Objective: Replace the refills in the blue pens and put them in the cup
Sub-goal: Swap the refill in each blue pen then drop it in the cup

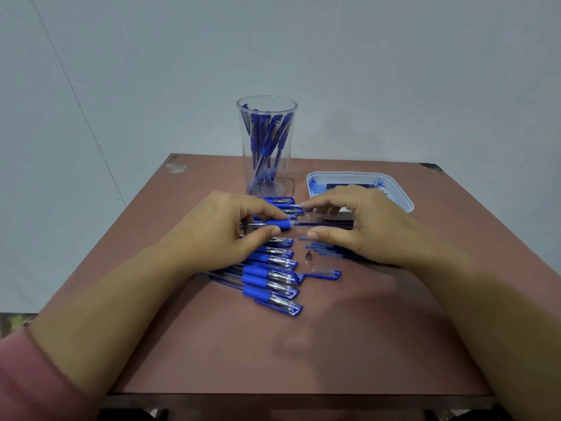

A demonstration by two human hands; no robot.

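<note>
A reddish-brown bench with chipped far corners stands against a plain pale grey wall under soft, even light.

Bare tabletop runs from the near edge to the row of capped pens, which bars the left-centre. Just right lie a loose cap, a metal tip and what look like spare refills. Above the row's far end the left hand, pinching a pen, and the right hand, holding its refill, fill the middle. Behind, cup and tray stand near, a narrow gap between.
</note>
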